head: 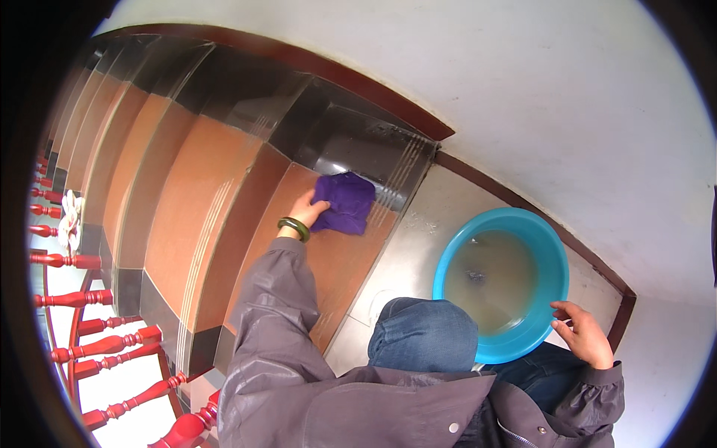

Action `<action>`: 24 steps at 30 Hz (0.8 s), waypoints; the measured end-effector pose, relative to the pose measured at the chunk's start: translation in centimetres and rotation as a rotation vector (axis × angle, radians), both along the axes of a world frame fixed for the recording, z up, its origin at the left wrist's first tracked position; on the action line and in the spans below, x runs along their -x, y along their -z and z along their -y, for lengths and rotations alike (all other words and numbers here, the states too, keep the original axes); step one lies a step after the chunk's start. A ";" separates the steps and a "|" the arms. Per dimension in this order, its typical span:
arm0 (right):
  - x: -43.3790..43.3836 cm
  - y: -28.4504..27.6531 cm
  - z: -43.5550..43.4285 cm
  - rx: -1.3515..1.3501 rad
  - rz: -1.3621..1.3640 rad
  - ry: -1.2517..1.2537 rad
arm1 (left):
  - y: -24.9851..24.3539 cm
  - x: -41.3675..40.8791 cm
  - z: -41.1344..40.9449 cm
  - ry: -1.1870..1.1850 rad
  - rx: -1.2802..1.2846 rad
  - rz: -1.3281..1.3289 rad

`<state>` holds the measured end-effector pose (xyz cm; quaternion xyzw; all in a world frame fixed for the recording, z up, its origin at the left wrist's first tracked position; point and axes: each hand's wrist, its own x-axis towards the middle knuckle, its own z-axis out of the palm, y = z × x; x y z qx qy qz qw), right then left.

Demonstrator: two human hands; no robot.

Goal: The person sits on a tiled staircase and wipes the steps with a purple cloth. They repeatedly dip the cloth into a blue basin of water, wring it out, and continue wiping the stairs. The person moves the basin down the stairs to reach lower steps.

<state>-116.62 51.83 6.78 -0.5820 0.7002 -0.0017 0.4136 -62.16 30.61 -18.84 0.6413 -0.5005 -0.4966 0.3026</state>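
Note:
My left hand (310, 211) grips the near left edge of a folded purple cloth (346, 203), its thumb on top and the other fingers partly hidden. The cloth lies flat on the tiled tread of the lowest stair step (291, 252), partly over the dark border tile. A green bangle (294, 228) circles my left wrist. My right hand (585, 331) holds nothing, its fingers loosely bent and apart beside the near right rim of a blue plastic basin (557, 263). Murky brownish water (496, 280) stands inside the basin.
Tiled stairs (185, 185) rise to the left, with red turned balusters (126, 347) along their near side. A white wall (560, 101) with a dark red baseboard (521, 193) runs behind the basin. A pale cloth (71, 221) hangs among the balusters. My bent knee (423, 333) is close to the basin.

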 end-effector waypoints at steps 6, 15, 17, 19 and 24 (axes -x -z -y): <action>-1.0 0.3 0.5 0.001 -0.029 -0.025 | 4.3 6.9 -3.0 -0.027 0.237 0.996; -0.9 1.8 1.3 -0.028 -0.061 -0.026 | 7.1 0.3 5.4 -0.549 0.126 1.119; -0.9 2.2 1.6 -0.038 -0.084 -0.025 | 7.1 0.1 7.9 -0.542 0.012 1.184; -0.8 2.6 2.2 -0.049 -0.119 -0.020 | 6.4 1.0 10.7 -0.453 -0.038 1.187; -0.8 3.4 3.7 -0.102 -0.034 -0.014 | 1.7 2.1 17.4 -0.390 0.367 0.843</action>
